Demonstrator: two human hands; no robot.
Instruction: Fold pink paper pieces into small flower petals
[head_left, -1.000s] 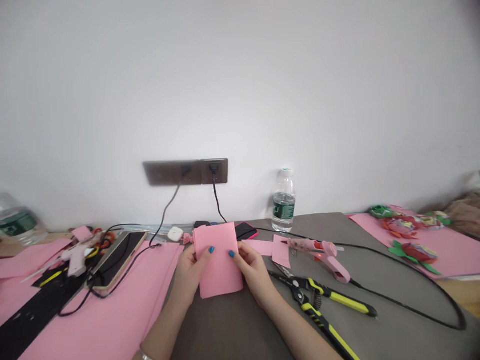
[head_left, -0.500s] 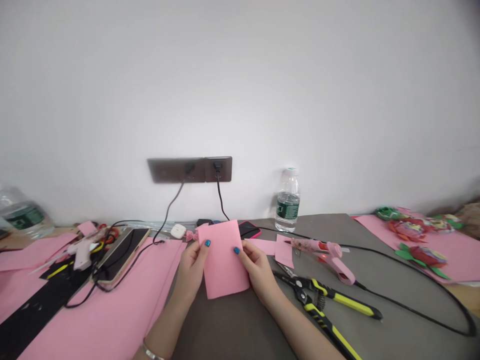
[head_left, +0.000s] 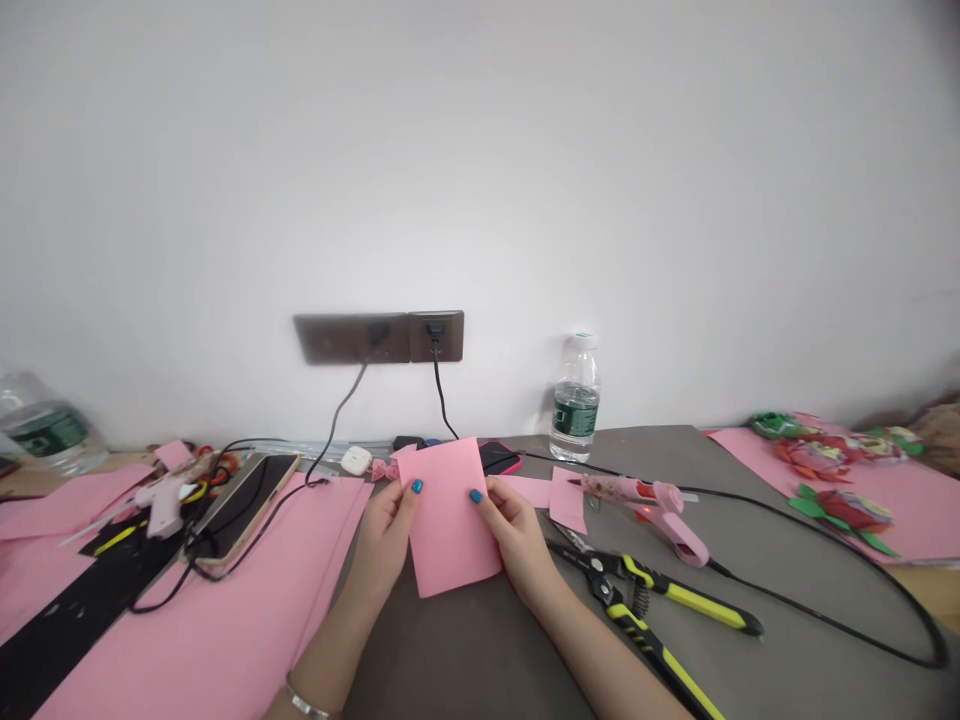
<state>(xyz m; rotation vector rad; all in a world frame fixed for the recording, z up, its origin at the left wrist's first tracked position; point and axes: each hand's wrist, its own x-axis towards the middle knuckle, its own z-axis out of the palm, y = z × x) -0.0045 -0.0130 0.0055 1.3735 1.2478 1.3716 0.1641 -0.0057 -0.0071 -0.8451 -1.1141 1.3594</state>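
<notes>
A rectangular sheet of pink paper (head_left: 451, 530) is held up above the grey tabletop, slightly tilted. My left hand (head_left: 388, 530) pinches its left edge, the thumb lying on the front face. On the opposite edge my right hand (head_left: 517, 530) grips the sheet the same way, with the fingers tucked behind it. Smaller pink paper pieces (head_left: 568, 500) lie just right of my right hand, under the tip of a pink hot glue gun (head_left: 652, 505). Close to my right forearm rest pliers with yellow-and-black handles (head_left: 611, 580), their handles spread.
Large pink sheets (head_left: 217, 640), a phone (head_left: 244, 505) and a second glue gun (head_left: 161, 500) lie on the left. A water bottle (head_left: 575, 405) stands by the wall. Paper flowers (head_left: 847, 508) sit at the far right. A black cable (head_left: 832, 530) loops across the right side.
Both hands keep hold of the pink paper. The sheet and my right hand have shifted very slightly to the right; the things on the table stay where they were.
</notes>
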